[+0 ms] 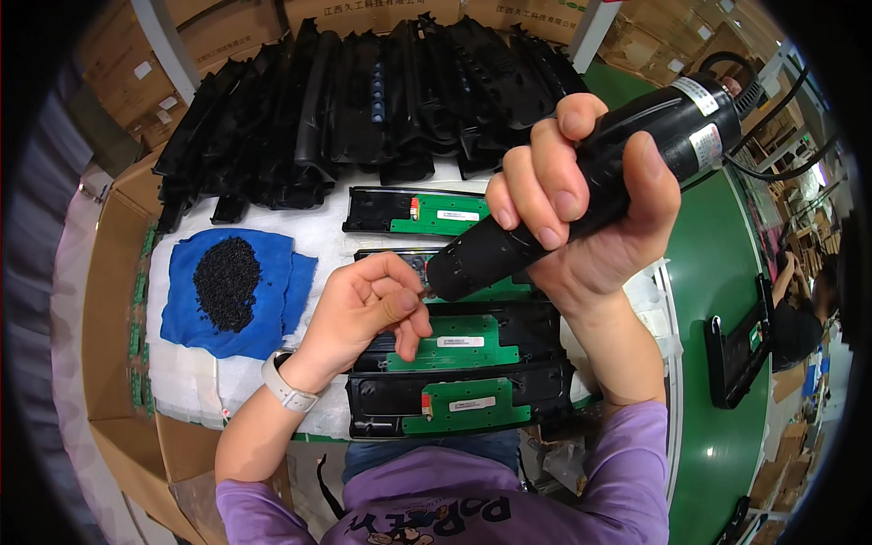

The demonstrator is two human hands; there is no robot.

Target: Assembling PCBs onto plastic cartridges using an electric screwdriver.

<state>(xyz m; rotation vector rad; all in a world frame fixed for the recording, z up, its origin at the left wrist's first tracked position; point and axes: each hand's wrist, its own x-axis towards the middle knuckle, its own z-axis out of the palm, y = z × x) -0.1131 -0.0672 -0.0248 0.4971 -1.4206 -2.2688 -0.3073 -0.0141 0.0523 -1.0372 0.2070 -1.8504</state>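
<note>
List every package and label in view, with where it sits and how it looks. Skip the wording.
Cardboard cartons: brown, stacked along the far edge, dark print.
Cardboard box: brown, open, at the left.
White labels: small rectangles, one on each green circuit board in the black trays.
Labels on the electric screwdriver: white, some red, near its rear end, held in the right hand.

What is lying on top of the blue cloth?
A heap of small black screws sits on the blue cloth, which lies on white padding. Anything beneath the heap is hidden.
</note>
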